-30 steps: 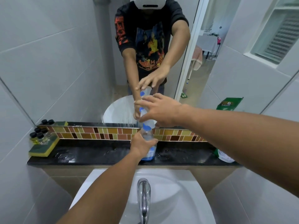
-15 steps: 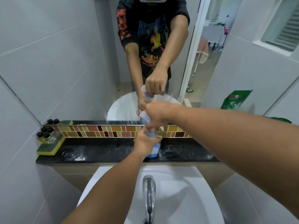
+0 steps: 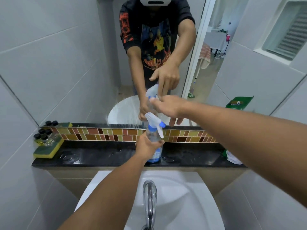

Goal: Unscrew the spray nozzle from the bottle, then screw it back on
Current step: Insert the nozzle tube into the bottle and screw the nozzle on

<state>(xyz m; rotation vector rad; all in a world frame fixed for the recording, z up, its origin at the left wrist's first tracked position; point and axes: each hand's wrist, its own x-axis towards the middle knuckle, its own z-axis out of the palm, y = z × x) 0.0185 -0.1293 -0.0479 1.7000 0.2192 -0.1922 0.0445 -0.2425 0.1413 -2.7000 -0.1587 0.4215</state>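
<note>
A clear spray bottle (image 3: 157, 156) with a blue base stands on the black ledge (image 3: 103, 156) behind the sink. My left hand (image 3: 147, 146) is wrapped around its body. The white and blue spray nozzle (image 3: 153, 122) sits on the neck, with its trigger pointing right. My right hand (image 3: 167, 106) hovers just above and to the right of the nozzle, fingers spread, holding nothing. The mirror (image 3: 149, 47) behind the ledge repeats both hands and the bottle.
A yellow-green sponge (image 3: 48, 149) with small black-capped bottles (image 3: 43, 136) on it lies at the ledge's left end. A green-white packet (image 3: 231, 156) lies at the right end. Below are the white basin (image 3: 182, 196) and chrome tap (image 3: 150, 201). Tiled walls close in on both sides.
My right hand was closed over the nozzle; now it has let go, lifted up and right, and opened. The nozzle is uncovered. My left hand still holds the bottle.
</note>
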